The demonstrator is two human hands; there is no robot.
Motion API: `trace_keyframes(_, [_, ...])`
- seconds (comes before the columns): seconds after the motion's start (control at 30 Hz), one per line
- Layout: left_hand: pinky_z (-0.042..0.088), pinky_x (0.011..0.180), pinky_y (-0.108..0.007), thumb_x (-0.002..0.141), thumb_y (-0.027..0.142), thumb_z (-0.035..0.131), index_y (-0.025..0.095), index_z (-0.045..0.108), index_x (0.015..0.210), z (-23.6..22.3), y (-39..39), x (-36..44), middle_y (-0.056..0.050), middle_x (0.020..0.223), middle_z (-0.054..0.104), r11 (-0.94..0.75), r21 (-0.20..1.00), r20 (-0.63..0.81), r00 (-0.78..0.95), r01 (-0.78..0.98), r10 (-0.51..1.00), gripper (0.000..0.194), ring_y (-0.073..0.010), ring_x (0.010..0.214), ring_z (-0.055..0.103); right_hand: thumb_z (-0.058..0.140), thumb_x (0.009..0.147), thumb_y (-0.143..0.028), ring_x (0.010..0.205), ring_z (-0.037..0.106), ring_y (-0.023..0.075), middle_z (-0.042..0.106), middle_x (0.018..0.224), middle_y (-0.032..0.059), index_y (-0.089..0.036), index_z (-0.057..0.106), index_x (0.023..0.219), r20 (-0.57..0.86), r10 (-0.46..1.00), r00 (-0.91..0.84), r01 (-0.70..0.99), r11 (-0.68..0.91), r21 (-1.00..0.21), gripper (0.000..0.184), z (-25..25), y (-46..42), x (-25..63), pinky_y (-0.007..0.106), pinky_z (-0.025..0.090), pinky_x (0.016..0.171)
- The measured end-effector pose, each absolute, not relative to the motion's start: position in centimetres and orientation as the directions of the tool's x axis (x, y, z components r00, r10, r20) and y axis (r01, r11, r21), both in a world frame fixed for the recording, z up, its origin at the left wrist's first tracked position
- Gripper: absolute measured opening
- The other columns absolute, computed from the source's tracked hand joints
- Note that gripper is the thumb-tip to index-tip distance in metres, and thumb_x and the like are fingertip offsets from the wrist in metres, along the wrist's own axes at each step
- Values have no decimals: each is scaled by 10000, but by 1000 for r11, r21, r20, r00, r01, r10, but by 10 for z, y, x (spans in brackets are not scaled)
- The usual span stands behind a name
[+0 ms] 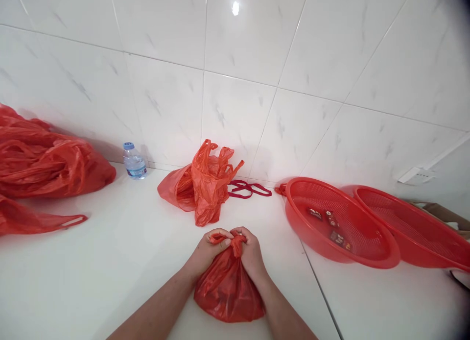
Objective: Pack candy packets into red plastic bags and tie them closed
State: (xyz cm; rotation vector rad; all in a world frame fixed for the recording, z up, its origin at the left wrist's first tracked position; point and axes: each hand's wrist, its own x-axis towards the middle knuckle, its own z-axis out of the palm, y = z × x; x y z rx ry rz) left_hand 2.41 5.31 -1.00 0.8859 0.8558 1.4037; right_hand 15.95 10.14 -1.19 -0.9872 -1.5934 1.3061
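A red plastic bag [231,291] with something bulky inside rests on the white table, its neck gathered at the top. My left hand [211,249] is closed on a looped handle on the left side of the neck. Opposite it, my right hand [249,252] pinches the twisted plastic by the knot-like bunch at the top. The bag's contents show only as dark shapes through the plastic. Just beyond my hands lies a crumpled bundle of red plastic bags [213,183], with dark red straps [251,189] beside it.
On the right stand two red plastic baskets, the nearer basket [293,222] holding several small wrapped packets [332,220]. A water bottle [134,162] stands near the tiled wall [238,109]. At far left is a large heap of red bags [47,158]. A seam crosses the table [91,281] at right.
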Motion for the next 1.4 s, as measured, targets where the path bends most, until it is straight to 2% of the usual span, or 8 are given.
trace_keyframes(0.17, [446, 739, -271, 712, 278, 708, 162, 664, 787, -12, 55, 27, -53, 868, 661, -37, 931, 32, -21, -363, 999, 145, -163, 772, 598, 575, 650, -156, 816, 577, 196, 669, 891, 25, -209, 694, 923, 24, 882, -471, -33, 10, -999, 302, -13, 112, 168, 303, 437, 745])
trace_keyframes(0.37, [447, 736, -279, 743, 290, 678, 165, 658, 801, -15, 54, 27, -51, 846, 659, -76, 949, 72, -23, -305, 997, 140, -165, 761, 604, 584, 613, -114, 673, 545, 126, 643, 822, -2, -204, 678, 968, -36, 817, -575, -145, -145, -979, 378, -14, 117, 180, 237, 416, 646])
trace_keyframes(0.53, [437, 734, -259, 712, 286, 699, 165, 693, 760, -14, 54, 27, -41, 805, 651, -145, 975, 130, -96, -170, 987, 131, -152, 736, 581, 628, 641, -201, 676, 573, 150, 647, 784, 42, -144, 672, 852, -23, 772, -635, -320, -290, -902, 223, -15, 122, 190, 265, 446, 665])
trace_keyframes(0.83, [345, 1024, -421, 881, 446, 429, 219, 666, 1053, 0, 16, 16, -67, 1234, 547, -169, 980, 192, -272, 106, 943, 370, -239, 1145, 494, 736, 578, -187, 627, 564, 102, 602, 712, -50, -216, 561, 731, 10, 957, -289, -515, -147, -845, 235, -29, 148, 210, 218, 472, 598])
trace_keyframes(0.97, [371, 1014, -423, 893, 427, 419, 279, 666, 1056, -4, -27, 10, -65, 1223, 540, -191, 933, 244, -147, 306, 958, 331, -234, 1152, 486, 730, 570, -158, 629, 555, 78, 586, 683, -74, -220, 547, 715, 13, 991, -131, -540, -60, -839, 241, -36, 161, 221, 182, 472, 612])
trace_keyframes(1.13, [396, 1004, -419, 874, 437, 452, 308, 628, 1116, -3, -61, 23, -59, 1355, 425, -192, 908, 230, -61, 372, 971, 326, -263, 1250, 398, 717, 649, -249, 718, 593, 132, 628, 765, -13, -188, 617, 802, 29, 970, -242, -476, -92, -875, 193, -31, 156, 218, 242, 500, 657])
trace_keyframes(1.27, [307, 1066, -459, 829, 432, 516, 320, 329, 1390, 9, -48, 36, -40, 1507, 172, -195, 889, 286, -170, 415, 943, 602, -283, 1367, 191, 582, 776, -510, 821, 614, 184, 654, 885, 50, -165, 637, 926, 27, 942, -334, -447, -133, -884, 380, -24, 150, 217, 312, 513, 723])
trace_keyframes(1.4, [249, 1097, -448, 738, 260, 595, 270, 275, 1418, 11, -22, 49, -57, 1496, 206, -62, 850, 265, -322, 523, 909, 751, -268, 1365, 193, 554, 789, -566, 820, 619, 182, 661, 913, 55, -164, 630, 974, 13, 937, -348, -396, -135, -908, 449, -27, 151, 218, 300, 512, 715])
